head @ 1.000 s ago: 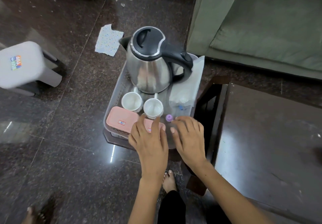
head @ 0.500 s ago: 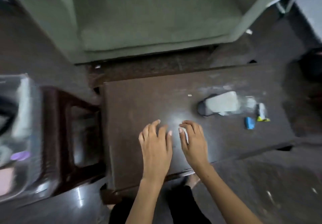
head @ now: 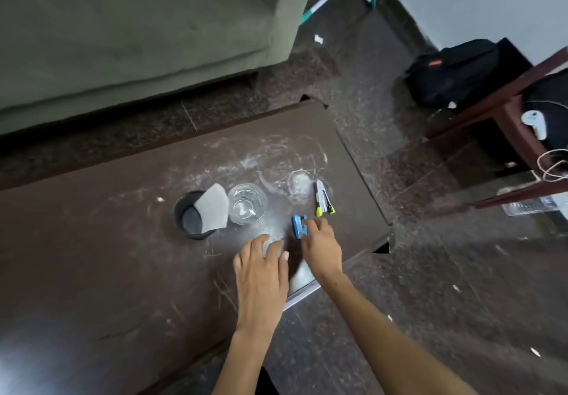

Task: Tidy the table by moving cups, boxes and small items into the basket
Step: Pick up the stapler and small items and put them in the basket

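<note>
Spreading across most of the view, the dark, scuffed surface (head: 107,256) carries what is left to tidy, all grouped near its far right corner; no basket shows here. A black cup (head: 190,219) with a pale paper (head: 213,208) leaning in it stands just beside a clear glass (head: 247,204), both well left of the right hand (head: 321,247). That hand's fingertips reach the small blue item (head: 298,226), which lies just ahead and slightly left of it, its long axis running toward and away from the person; whether the fingers have pinched it I cannot tell. The left hand (head: 261,267) hovers flat with fingers loosely spread, holding nothing, a little farther from the blue item. A white-and-yellow marker (head: 322,198) lies just beyond, tilted slightly. No readable writing shows on any of them.
</note>
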Demonstrator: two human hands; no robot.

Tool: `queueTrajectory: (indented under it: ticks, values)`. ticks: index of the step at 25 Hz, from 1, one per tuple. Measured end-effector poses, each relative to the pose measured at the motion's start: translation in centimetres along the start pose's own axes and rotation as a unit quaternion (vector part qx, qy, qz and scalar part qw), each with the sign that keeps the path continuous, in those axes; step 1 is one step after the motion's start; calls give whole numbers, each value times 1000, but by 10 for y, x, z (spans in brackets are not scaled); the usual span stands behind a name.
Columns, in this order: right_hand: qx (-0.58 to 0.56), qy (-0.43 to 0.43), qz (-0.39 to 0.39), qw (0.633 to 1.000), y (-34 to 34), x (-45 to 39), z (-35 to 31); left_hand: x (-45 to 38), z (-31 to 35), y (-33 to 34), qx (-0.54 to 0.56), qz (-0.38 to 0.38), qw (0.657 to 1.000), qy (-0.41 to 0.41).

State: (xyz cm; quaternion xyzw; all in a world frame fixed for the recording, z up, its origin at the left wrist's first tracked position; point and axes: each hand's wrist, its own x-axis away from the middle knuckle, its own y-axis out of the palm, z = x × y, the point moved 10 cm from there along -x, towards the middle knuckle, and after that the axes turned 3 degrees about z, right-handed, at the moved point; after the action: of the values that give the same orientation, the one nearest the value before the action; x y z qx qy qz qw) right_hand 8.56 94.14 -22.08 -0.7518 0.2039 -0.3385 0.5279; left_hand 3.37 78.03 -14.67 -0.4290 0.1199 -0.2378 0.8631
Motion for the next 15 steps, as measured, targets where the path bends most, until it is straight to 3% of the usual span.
queueTrajectory:
  ticks: [4,7,10,15]
  values:
    - [43,-17,-90,995,33,-22,-6,-8,-4,21,-20,-22,999,-27]
    - [31,-26,-94,995,45,-24,-11,-12,-9,32,3,-45,998,-52]
    - [-72,-32,-66,995,33,-21,-13,-15,-17,44,93,-71,986,-119]
    - [-247,-108,-14,963,-8,7,-28,-28,-19,62,313,-83,895,-306]
